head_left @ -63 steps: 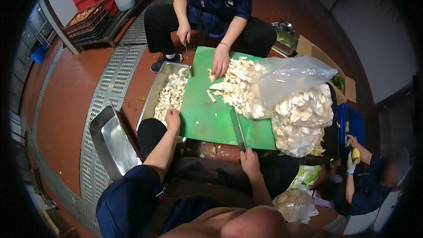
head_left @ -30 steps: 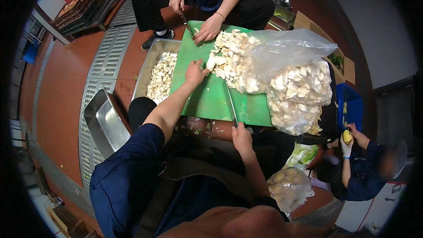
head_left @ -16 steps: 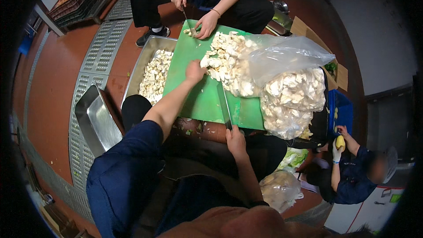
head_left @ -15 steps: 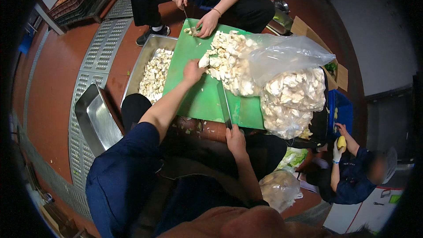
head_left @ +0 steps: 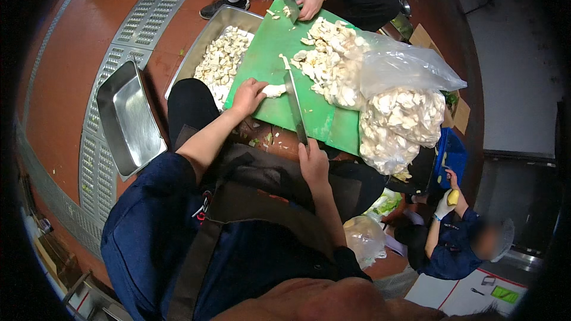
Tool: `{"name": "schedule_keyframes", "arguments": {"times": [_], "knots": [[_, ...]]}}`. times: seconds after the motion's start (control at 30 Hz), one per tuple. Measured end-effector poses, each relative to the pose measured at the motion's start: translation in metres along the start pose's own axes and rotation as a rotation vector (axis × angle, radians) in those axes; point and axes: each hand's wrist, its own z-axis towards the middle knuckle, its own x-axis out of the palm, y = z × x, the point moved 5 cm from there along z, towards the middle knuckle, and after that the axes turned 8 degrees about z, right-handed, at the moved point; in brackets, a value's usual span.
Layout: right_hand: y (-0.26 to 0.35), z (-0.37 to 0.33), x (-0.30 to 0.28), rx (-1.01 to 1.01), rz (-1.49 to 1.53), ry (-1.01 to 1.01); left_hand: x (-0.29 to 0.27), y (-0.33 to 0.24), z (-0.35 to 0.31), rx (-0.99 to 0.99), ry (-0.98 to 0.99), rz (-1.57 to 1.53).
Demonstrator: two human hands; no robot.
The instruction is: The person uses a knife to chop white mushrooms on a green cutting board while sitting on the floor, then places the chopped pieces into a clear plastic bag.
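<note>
My left hand [head_left: 248, 96] is closed on a white mushroom [head_left: 274, 90], holding it down on the green cutting board [head_left: 267, 74] near its left edge. In my right hand [head_left: 314, 163] is the handle of a long knife [head_left: 295, 107]. Its blade points away from me and touches or nearly touches the right end of the mushroom. A small cut piece [head_left: 284, 61] lies by the blade's tip. To the right, a heap of white mushrooms [head_left: 330, 53] spills from a clear plastic bag [head_left: 395, 68]. At the board's left stands a metal tray [head_left: 245, 22] of chopped pieces.
Across the board, a co-worker's hand [head_left: 310, 3] rests beside their own cleaver [head_left: 289, 1]. A metal pan [head_left: 132, 119] stands on the floor at left, by a drain grate [head_left: 98, 169]. At right, another person holds a yellow vegetable [head_left: 453, 197] near a blue bin [head_left: 455, 151].
My left hand has come back from the heap toward me with a mushroom, now on the board. The knife's tip has moved left to the mushroom. The whole view has shifted.
</note>
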Motion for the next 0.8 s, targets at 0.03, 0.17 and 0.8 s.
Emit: {"name": "schedule_keyframes", "arguments": {"times": [0.03,0.17,0.8], "knots": [[0.006,0.000,0.000,-0.035,-0.014,0.005,0.000,-0.001,0.001,0.001,-0.009,-0.004],[0.005,0.002,0.006,-0.027,-0.094,0.058,0.002,0.001,0.002,-0.002,-0.036,-0.011],[0.017,0.014,0.023,0.067,-0.028,0.055,0.004,0.010,-0.003,-0.065,-0.037,-0.017]]}}
